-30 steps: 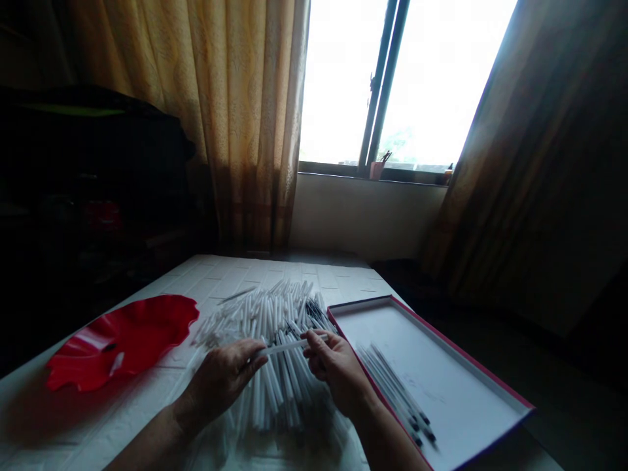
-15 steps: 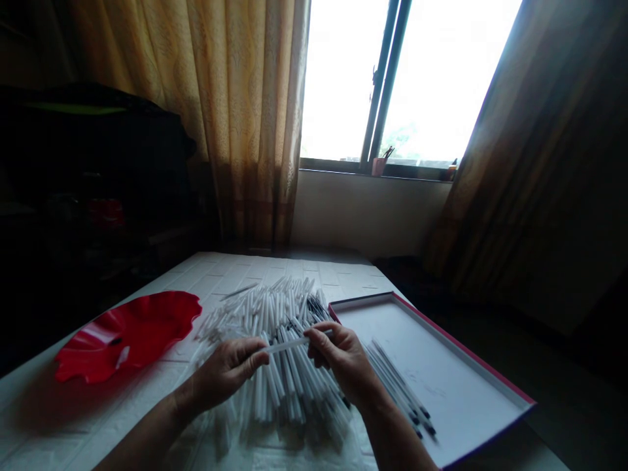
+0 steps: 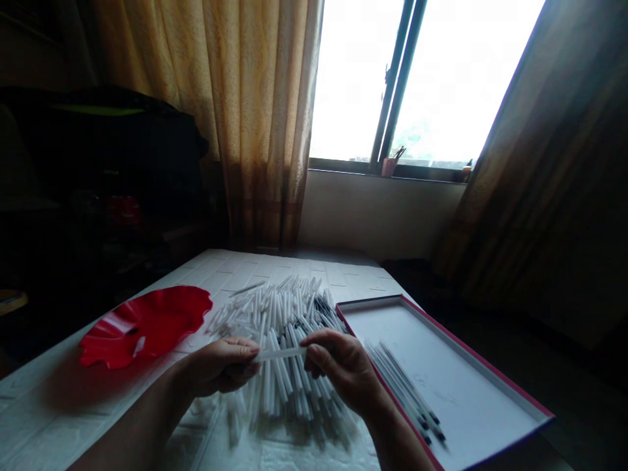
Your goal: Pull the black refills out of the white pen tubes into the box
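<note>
A translucent white pen barrel [image 3: 281, 354] is stretched level between my two hands, above a heap of similar pen barrels [image 3: 275, 311]. My left hand [image 3: 220, 366] pinches its left end between thumb and fingers. At the other end, the closed fingers of my right hand [image 3: 343, 369] grip it and hide its tip. Thin dark-tipped refills [image 3: 321, 306] lie among the heap's right side. Just right of my right hand, several slim pens with dark ends [image 3: 405, 389] rest side by side in a shallow white box lid [image 3: 471, 392] with a red edge.
A red wavy-rimmed bowl [image 3: 171, 314] stands left of the heap, with a small pale piece in it. The table [image 3: 338, 268] has a white brick-patterned cover. Behind it are curtains [image 3: 260, 131] and a window; a pink cup [image 3: 389, 166] sits on the sill.
My left hand has shifted slightly left and turned, and more of the pen barrel shows between the hands. The whole view has swung a little to the left.
</note>
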The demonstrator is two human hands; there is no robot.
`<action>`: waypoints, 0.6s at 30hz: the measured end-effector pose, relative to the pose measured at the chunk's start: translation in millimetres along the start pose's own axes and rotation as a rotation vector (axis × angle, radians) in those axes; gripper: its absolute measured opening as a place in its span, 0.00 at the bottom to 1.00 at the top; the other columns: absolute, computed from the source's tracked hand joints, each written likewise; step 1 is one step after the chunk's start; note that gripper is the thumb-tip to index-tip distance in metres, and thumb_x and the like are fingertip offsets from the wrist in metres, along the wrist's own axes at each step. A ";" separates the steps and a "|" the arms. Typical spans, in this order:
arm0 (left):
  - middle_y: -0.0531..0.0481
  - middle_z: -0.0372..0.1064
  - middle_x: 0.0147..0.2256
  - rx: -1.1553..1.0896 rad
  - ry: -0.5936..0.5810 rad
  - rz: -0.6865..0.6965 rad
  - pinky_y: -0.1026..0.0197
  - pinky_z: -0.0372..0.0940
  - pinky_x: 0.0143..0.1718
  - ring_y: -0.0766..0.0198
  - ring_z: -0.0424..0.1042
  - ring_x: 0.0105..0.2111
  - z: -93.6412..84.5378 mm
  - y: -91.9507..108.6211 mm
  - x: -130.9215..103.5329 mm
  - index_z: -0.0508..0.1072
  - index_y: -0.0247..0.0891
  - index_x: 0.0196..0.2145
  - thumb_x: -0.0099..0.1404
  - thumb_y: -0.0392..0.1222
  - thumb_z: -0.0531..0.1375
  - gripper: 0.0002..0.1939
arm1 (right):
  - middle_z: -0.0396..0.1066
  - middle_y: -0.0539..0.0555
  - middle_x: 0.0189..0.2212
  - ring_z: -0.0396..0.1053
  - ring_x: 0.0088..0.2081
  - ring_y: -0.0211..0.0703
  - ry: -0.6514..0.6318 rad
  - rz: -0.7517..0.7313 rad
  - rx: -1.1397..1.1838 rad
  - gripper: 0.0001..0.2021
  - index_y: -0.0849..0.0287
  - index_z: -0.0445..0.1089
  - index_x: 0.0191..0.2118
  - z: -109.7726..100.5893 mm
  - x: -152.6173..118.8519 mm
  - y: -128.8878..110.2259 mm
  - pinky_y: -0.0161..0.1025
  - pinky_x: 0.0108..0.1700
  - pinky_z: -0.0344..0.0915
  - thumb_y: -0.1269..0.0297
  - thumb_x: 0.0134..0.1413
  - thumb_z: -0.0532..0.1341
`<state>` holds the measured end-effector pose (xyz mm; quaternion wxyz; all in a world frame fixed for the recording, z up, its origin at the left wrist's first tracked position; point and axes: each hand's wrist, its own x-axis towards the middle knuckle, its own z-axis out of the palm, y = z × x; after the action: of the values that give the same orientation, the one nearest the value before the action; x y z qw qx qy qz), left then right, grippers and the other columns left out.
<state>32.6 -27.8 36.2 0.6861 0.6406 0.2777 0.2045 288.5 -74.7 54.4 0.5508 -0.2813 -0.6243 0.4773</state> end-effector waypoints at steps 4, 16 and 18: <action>0.66 0.44 0.16 0.048 0.007 -0.015 0.68 0.40 0.12 0.76 0.40 0.12 -1.9 2.5 -1.1 0.62 0.39 0.24 0.71 0.63 0.54 0.27 | 0.74 0.50 0.20 0.68 0.22 0.36 -0.019 -0.031 -0.070 0.14 0.58 0.79 0.36 1.3 -1.6 -2.3 0.34 0.26 0.65 0.51 0.57 0.66; 0.52 0.67 0.29 0.682 0.560 0.386 0.62 0.61 0.33 0.61 0.67 0.31 25.5 10.6 11.1 0.74 0.41 0.34 0.68 0.57 0.57 0.17 | 0.62 0.43 0.14 0.51 0.14 0.27 0.422 0.239 0.237 0.29 0.60 0.70 0.26 7.2 20.1 18.8 0.28 0.16 0.45 0.37 0.31 0.74; 0.53 0.64 0.27 0.744 0.610 0.419 0.62 0.59 0.33 0.61 0.65 0.29 29.4 9.0 11.1 0.73 0.41 0.30 0.68 0.55 0.57 0.17 | 0.63 0.44 0.15 0.52 0.15 0.27 0.427 0.248 0.263 0.30 0.61 0.70 0.27 7.0 20.3 19.4 0.27 0.17 0.44 0.37 0.31 0.74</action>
<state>60.6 -42.4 44.5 0.2446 0.7941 0.3844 0.4021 273.7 -51.4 45.7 0.6392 -0.3759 -0.3875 0.5477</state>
